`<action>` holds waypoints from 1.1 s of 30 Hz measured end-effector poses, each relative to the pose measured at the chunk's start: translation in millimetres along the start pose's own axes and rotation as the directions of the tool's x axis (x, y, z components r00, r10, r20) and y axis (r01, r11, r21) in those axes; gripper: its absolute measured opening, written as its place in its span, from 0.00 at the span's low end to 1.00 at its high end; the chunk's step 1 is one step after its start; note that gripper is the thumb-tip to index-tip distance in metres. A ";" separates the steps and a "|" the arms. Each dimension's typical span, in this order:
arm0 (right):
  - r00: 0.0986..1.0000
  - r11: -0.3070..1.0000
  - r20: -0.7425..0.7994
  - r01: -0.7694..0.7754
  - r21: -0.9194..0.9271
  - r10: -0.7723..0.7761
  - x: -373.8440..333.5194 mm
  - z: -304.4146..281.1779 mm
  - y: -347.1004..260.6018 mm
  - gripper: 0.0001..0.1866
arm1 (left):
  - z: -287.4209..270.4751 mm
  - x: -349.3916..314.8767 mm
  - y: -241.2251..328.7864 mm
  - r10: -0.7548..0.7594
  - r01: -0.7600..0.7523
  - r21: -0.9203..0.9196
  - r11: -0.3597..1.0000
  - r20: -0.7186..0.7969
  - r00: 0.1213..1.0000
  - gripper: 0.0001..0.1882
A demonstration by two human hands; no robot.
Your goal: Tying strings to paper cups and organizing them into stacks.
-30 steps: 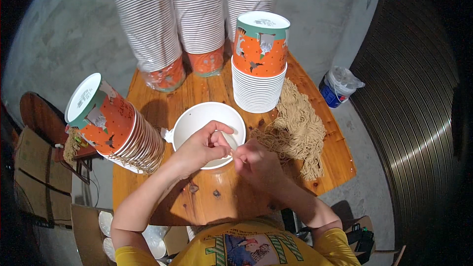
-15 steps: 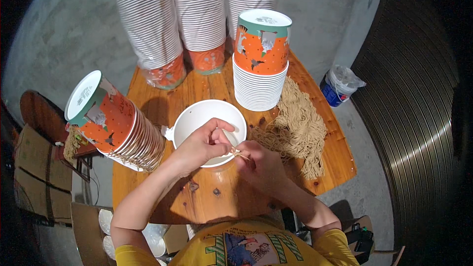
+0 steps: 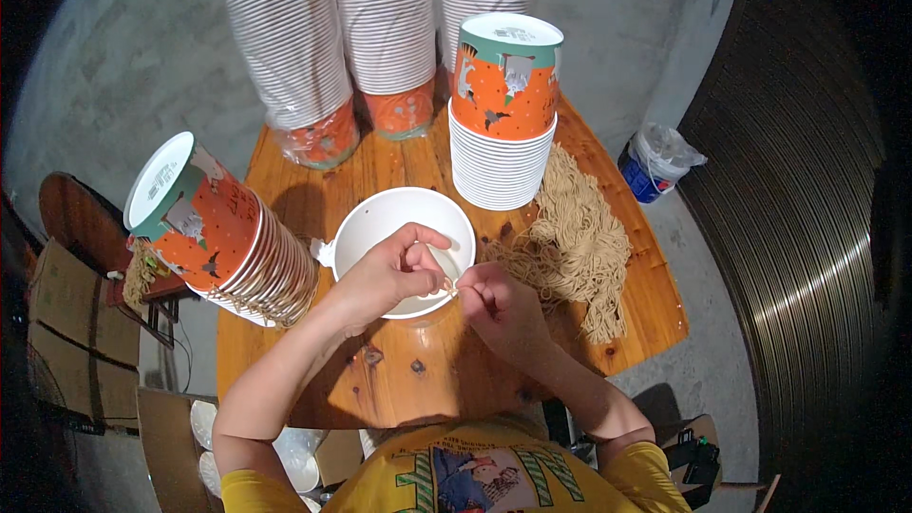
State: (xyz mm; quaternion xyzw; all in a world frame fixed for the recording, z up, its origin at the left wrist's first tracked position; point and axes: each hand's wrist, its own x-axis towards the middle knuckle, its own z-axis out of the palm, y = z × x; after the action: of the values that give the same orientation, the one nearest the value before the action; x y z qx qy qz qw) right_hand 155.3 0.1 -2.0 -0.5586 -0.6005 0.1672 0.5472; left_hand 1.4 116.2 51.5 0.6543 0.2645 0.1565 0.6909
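Note:
My left hand [image 3: 385, 275] and my right hand [image 3: 502, 312] meet over the near rim of a white paper bucket [image 3: 366, 223], which stands with its mouth up and its white inside showing. Thumb and finger of each hand pinch a short piece of tan cord [image 3: 451, 285] between them; its small loop or knot is too fine to make out. A white tab sticks out at the bucket's left side. Just right of the bucket lies a heap of loose tan cords [image 3: 579, 247] on the wooden table [image 3: 380, 385].
A stack of upturned orange buckets [image 3: 209, 228], strung with cords, leans at the left. Another upturned stack [image 3: 503, 114] stands behind the cord heap. Plastic-wrapped bucket stacks [image 3: 385, 28] line the back. A lidded pail [image 3: 655, 166] sits on the floor beyond the table's right edge.
My right fingers have drawn closer together in a tighter pinch on the cord and shifted slightly. My left hand stays almost in place, and the bucket has not visibly moved.

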 end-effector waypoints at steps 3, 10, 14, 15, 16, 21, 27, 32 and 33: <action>0.999 0.999 -0.021 0.026 -0.031 -0.027 2.7 1.1 -2.9 0.05 | 1.3 -0.2 2.0 -0.007 0.007 -0.003 1.000 -0.005 1.000 0.21; 0.999 0.997 -0.041 0.017 -0.075 -0.020 7.8 6.1 -4.8 0.03 | 3.1 -0.5 1.1 0.003 -0.003 0.032 0.999 -0.006 1.000 0.21; 0.999 0.999 0.019 -0.038 0.024 0.038 6.9 3.0 -0.7 0.02 | 3.8 -0.1 3.5 -0.010 0.010 0.037 0.999 -0.003 1.000 0.21; 0.994 0.991 0.011 -0.114 0.072 0.113 6.3 4.1 1.3 0.02 | 5.0 -0.5 4.9 -0.008 0.008 0.024 1.000 -0.011 1.000 0.21; 0.982 0.975 0.006 -0.187 0.121 0.188 5.9 4.8 2.6 0.02 | 5.7 -0.6 5.5 -0.007 0.007 0.011 1.000 -0.019 1.000 0.21; 0.974 0.942 0.050 -0.227 0.246 0.222 5.1 3.0 7.4 0.02 | 5.1 0.2 5.1 -0.018 0.018 -0.009 1.000 -0.016 1.000 0.22; 0.975 0.920 0.081 -0.223 0.324 0.208 4.3 -1.5 8.9 0.03 | 4.9 0.5 5.3 -0.036 0.035 -0.017 0.999 -0.026 0.999 0.22; 0.994 0.966 0.019 -0.108 0.235 0.107 1.1 -1.3 12.2 0.05 | 6.7 1.8 5.7 -0.028 0.028 -0.008 1.000 -0.023 0.999 0.22; 0.996 0.980 0.045 -0.079 0.183 0.072 1.5 -1.3 11.7 0.06 | 6.9 1.5 6.3 -0.036 0.035 -0.003 0.999 -0.031 0.999 0.22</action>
State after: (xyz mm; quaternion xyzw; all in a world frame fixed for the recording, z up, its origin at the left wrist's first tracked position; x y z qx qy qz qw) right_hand 162.3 4.6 -10.3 -0.5245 -0.5709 0.2537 0.5784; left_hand 7.3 111.9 57.5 0.6461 0.2865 0.1548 0.6903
